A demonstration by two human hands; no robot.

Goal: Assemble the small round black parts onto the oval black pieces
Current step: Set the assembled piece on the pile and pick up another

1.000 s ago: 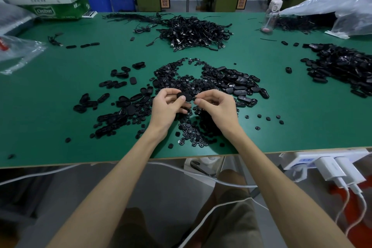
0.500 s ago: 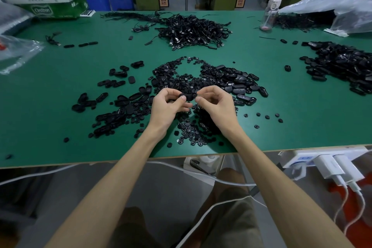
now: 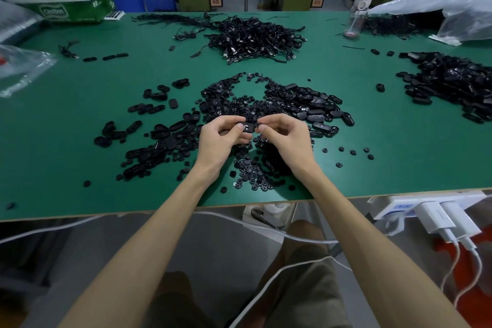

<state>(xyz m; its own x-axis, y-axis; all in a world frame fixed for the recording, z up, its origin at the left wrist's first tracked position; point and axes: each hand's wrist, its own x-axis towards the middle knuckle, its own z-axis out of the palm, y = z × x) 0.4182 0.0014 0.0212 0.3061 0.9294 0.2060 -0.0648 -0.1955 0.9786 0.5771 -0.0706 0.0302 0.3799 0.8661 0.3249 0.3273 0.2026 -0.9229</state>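
Green counter (image 3: pixel 80 146) is carrying scattered oval pieces (image 3: pixel 159 132) toward its left edge and a heap of small round parts (image 3: pixel 253 178) by its near edge. Over the middle, left hand (image 3: pixel 221 141) and right hand (image 3: pixel 286 140) are each pinching one end of a single oval piece (image 3: pixel 249 127). It is looking light and stiff, probably best gripped by its rim.

bare green table (image 3: pixel 80 141) left, black parts pile (image 3: pixel 266 104) blocking centre, cable heap (image 3: pixel 255 37) behind

The worktop (image 3: pixel 399 168) is showing a smooth, matt green top with a pale wood-like edge. The oval pieces (image 3: pixel 316 112) are looking like black plastic, some catching glossy highlights, while the small round parts (image 3: pixel 253 176) are looking duller. A clear, crinkled plastic bag (image 3: pixel 452 5) is glinting.
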